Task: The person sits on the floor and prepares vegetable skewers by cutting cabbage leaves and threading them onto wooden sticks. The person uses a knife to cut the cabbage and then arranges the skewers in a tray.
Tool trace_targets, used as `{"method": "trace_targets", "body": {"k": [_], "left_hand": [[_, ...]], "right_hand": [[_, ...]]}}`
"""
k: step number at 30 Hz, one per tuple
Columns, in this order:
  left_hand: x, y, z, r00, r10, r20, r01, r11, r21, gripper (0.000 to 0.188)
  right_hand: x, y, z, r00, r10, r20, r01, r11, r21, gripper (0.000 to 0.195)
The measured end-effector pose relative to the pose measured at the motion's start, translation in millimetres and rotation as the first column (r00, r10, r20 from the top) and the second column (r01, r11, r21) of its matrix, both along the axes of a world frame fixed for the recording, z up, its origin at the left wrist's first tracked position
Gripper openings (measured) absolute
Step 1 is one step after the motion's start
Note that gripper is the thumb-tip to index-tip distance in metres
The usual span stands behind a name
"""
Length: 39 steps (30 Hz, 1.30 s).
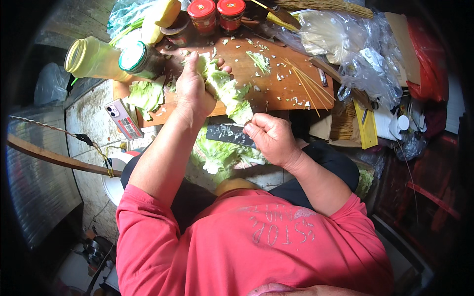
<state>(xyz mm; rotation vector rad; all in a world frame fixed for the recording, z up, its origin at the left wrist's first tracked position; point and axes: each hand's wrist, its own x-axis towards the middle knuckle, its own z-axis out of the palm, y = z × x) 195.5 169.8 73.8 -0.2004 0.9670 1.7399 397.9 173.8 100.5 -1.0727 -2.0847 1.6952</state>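
Observation:
A long, bunched row of pale green cabbage leaves (226,88) stretches between my hands above the near edge of the wooden table. My left hand (195,87) is wrapped around its upper end, thumb up. At the lower end, my right hand (272,138) pinches the tip between thumb and fingers. Whether a stick runs through the leaves is hidden. Several thin bamboo skewers (307,81) lie on the table's right side. Below my hands, a dark flat blade (227,135) speckled with cabbage bits rests over more cabbage leaves (214,157).
Cut leaves (146,96) and scraps cover parts of the wooden table (289,94). A phone (124,118) leans at its left edge. Behind stand a green-lidded jar (139,61), a yellowish plastic jar (98,61) and red-lidded jars (202,18). Plastic bags (333,37) are heaped at the right.

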Motion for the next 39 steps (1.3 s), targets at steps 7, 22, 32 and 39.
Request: {"method": "trace_targets", "body": {"k": [7,22,32,39], "left_hand": [[8.3,-2.6,2.6,0.993,0.087,-0.082,-0.090,0.996,-0.028,0.030],[13.8,-3.7,2.6,0.986,0.020,-0.166,-0.020,1.000,0.002,0.032],[24.5,-24.9,33.7,0.976,-0.129,-0.178,0.169,0.958,0.232,0.048],[22.2,-33.2,40.8,0.947,-0.065,-0.316,0.177,0.923,0.341,0.051]], "right_hand": [[3.0,-4.0,-8.8,0.998,-0.006,-0.065,0.008,0.999,0.031,0.021],[4.2,-5.4,-9.8,0.998,-0.052,-0.038,0.053,0.998,0.026,0.021],[-1.7,2.0,-2.4,0.991,-0.041,-0.127,0.083,0.934,0.346,0.012],[-0.7,12.5,-17.8,0.987,0.068,0.148,-0.125,0.897,0.424,0.021]]}}
